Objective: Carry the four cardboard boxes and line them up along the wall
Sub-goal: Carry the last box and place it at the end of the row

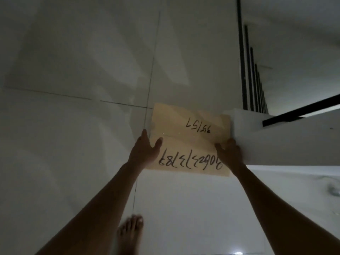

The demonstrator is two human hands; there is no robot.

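Observation:
A tan cardboard box [191,129] with black handwritten numbers on its taped top is held low over the white tiled floor. My left hand [145,150] grips its left side, thumb lying on the top. My right hand [228,151] grips its right side. The box's right edge meets a white low wall end [246,126]. No other boxes are in sight.
A white staircase [294,74] with dark stair edges and a black rail [301,112] rises at the right. White floor tiles [73,126] stretch to the left and ahead. My bare foot [131,230] stands below the box. The room is dim.

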